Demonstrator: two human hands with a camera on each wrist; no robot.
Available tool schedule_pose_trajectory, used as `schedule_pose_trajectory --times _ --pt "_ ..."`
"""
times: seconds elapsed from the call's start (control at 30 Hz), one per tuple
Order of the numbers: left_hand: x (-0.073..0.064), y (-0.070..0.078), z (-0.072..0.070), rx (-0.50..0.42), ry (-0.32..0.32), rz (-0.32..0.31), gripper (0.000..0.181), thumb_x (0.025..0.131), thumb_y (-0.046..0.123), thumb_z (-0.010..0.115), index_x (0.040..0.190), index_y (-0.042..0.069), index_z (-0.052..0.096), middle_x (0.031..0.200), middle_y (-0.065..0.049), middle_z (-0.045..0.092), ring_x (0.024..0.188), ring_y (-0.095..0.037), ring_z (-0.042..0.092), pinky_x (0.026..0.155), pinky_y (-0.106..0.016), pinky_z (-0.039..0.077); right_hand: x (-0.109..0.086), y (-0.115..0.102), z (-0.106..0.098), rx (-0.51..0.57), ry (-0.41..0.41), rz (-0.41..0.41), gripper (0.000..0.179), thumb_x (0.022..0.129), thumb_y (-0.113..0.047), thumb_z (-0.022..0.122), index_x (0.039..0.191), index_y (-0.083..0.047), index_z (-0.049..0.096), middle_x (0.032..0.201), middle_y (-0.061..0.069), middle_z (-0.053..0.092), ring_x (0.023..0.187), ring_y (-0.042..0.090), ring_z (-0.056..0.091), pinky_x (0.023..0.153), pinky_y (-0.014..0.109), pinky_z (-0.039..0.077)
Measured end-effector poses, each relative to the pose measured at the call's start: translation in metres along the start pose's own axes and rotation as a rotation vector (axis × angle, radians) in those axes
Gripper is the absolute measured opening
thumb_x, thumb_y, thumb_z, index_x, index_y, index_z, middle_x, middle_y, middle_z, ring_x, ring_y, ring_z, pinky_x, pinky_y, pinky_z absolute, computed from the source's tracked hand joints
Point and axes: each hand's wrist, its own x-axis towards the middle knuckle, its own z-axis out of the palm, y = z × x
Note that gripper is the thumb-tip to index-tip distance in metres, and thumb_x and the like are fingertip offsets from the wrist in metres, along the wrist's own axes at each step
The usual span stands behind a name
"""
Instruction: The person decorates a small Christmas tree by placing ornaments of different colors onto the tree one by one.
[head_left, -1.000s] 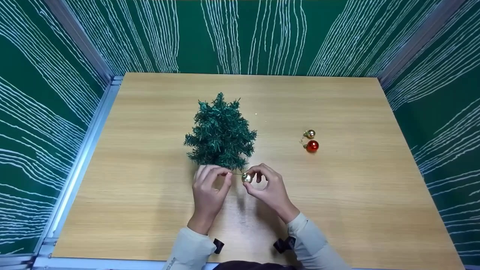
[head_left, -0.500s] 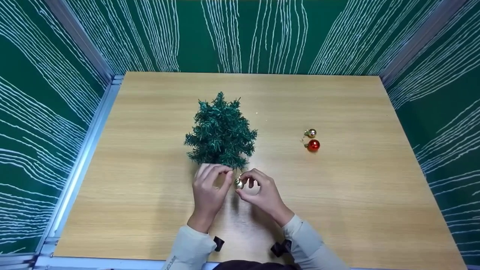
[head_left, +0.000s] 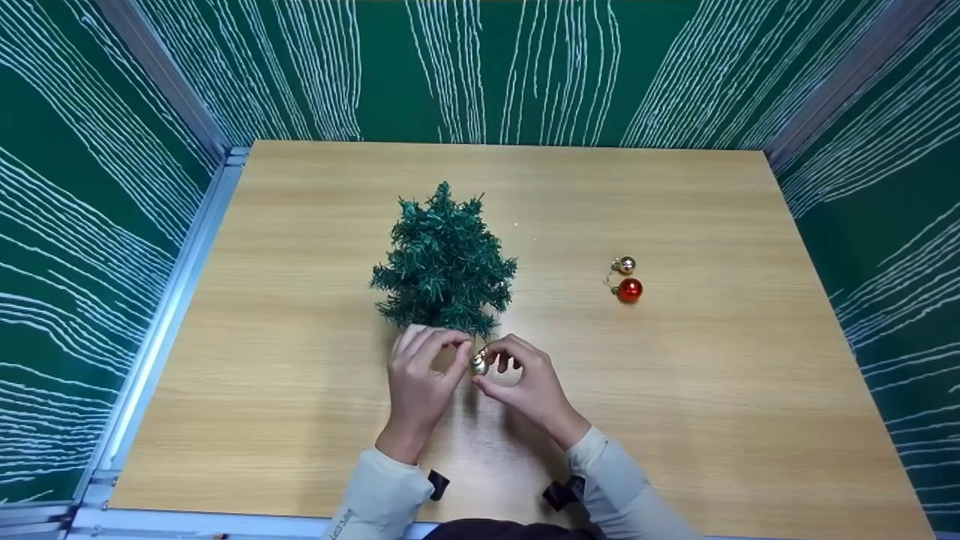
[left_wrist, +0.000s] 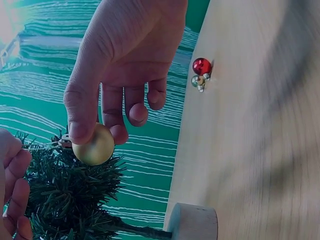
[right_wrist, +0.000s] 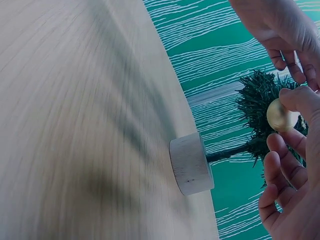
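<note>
Right hand [head_left: 534, 386] at the head view's lower centre, grip pinching a gold ball [left_wrist: 94, 146], left hand [head_left: 422, 379] pinching its string [left_wrist: 42, 146], tree [head_left: 446, 262] above, base [right_wrist: 191, 164] in wrist views only

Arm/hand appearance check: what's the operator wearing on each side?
Left hand and right hand: bare, five-fingered, no gloves visible. Both arms: pale grey long fabric sleeves; small dark lettering on the left one, too small to read. Small black blocky attachments beside both cuffs. No cables visible.
</note>
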Motion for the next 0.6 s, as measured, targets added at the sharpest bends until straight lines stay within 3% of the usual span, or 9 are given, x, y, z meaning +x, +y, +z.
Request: schedule_pose_trajectory --times 0.23,0.43,0.6 --pt "0.001 0.0 0.0 -0.005 -0.001 0.016 0.008 0.078 0.011 0.075 0.084 0.015 0.073 0.08 0.005 0.072 0.074 -0.012 0.057 0.072 -0.026 0.045 0.001 -0.004 -0.002 -0.004 -0.005 0.003 0.028 0.072 -0.001 0.083 0.096 -0.001 0.067 0.083 0.011 0.066 0.069 0.03 0.056 0.062 0.035 0.046" --pt "0.001 -0.001 -0.001 0.003 -0.012 0.014 0.007 0.079 0.012 0.074 0.085 0.016 0.073 0.08 0.006 0.071 0.074 -0.012 0.057 0.073 -0.027 0.044 0.003 0.004 0.001 -0.003 0.068 -0.097 0.027 0.072 0.004 0.081 0.094 0.002 0.067 0.08 0.013 0.066 0.066 0.028 0.057 0.06 0.029 0.046" --pt "0.0 0.0 -0.002 0.001 -0.025 0.004 0.008 0.079 0.012 0.075 0.085 0.016 0.073 0.08 0.006 0.071 0.075 -0.011 0.057 0.073 -0.027 0.044 0.007 0.011 0.004 -0.034 0.141 -0.154 0.025 0.074 0.003 0.081 0.095 -0.006 0.071 0.08 0.004 0.068 0.064 0.018 0.056 0.06 0.025 0.046"
